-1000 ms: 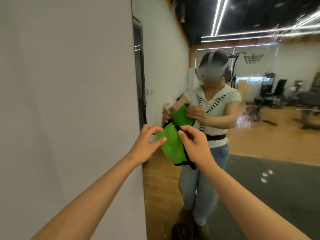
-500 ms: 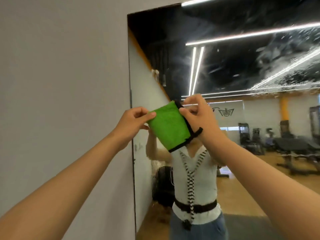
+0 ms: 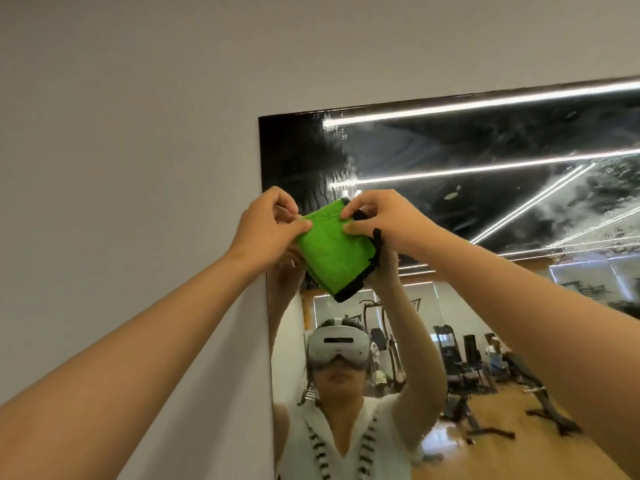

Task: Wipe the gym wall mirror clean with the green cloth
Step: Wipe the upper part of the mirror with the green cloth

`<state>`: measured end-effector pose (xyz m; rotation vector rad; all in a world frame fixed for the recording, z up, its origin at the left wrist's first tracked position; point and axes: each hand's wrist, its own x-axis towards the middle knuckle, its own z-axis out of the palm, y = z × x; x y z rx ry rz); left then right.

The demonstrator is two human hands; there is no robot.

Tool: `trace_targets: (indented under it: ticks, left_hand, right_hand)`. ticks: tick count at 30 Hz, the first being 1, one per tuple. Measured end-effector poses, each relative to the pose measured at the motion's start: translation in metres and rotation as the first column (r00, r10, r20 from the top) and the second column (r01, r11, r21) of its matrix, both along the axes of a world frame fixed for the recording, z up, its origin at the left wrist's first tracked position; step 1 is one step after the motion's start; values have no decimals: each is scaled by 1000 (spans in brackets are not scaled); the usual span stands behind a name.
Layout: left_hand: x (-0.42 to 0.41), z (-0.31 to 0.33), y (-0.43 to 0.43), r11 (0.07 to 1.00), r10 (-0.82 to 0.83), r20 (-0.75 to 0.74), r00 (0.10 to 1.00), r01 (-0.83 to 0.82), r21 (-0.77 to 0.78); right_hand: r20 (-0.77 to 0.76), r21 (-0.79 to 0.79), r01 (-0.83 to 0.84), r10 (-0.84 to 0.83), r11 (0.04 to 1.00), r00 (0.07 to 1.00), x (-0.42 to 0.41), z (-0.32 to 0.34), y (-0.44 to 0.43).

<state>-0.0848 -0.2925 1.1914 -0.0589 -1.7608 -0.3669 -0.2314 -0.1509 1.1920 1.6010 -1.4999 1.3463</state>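
green cloth (image 3: pixel 329 251), folded into a thick pad with a black stitched border, is held up between two bare hands in front of the mirror (image 3: pixel 450 209), just below its upper left corner and close to its left edge. the left hand (image 3: pixel 266 230) pinches the pad's upper left side, thumb lying across the green face and fingers curled in behind. the right hand (image 3: pixel 384 220) nips the upper right part between thumb and forefinger, right where the black border turns the corner; a bit of that border pokes out under the wrist. both grips are closed on the fabric. the pad hangs tilted, its lower corner pointing down and to the right. from where i stand i can't tell whether it touches the glass or is just off it.

both forearms reach up from the bottom corners. pale grey wall (image 3: pixel 121 168) fills everything left of the mirror's left edge and above its top edge.

the glass is smeary along the top, with cloudy streaks and speckles across the dark ceiling reflection, and long white light strips (image 3: pixel 485 169) slant through them. lower down the reflection shows the person with arms lifted, wearing a white headset (image 3: pixel 337 346) and a white top (image 3: pixel 349 441) with a striped cord. behind them are black gym machines (image 3: pixel 464 362) on a wooden floor (image 3: pixel 502 455).
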Motion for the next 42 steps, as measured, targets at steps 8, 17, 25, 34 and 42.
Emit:
trace_targets:
  ticks: [8,17,25,34,42]
  left_hand:
    - [-12,51,-20,986,60,-161,985,-84,-145]
    - [-34,81,-25,935,219,-301,928,-288,-208]
    - [-43,79,-34,856,322,-323,890,-420,-301]
    - [-35,85,-30,772,479,-365,798,-581,-258]
    - [-32,72,-44,616,532,-416,737,-675,-408]
  right_hand:
    - [-123,91,-39,50,995,991,-8,68,3]
    - [-326,213,293,-216,932,921,12,121,9]
    - [-563,1,629,-519,778,643,1,117,-4]
    - [-628,-296,704,-687,646,366,53,86,-43]
    - [-700,-184,452,-439,873,563,-16,67,-57]
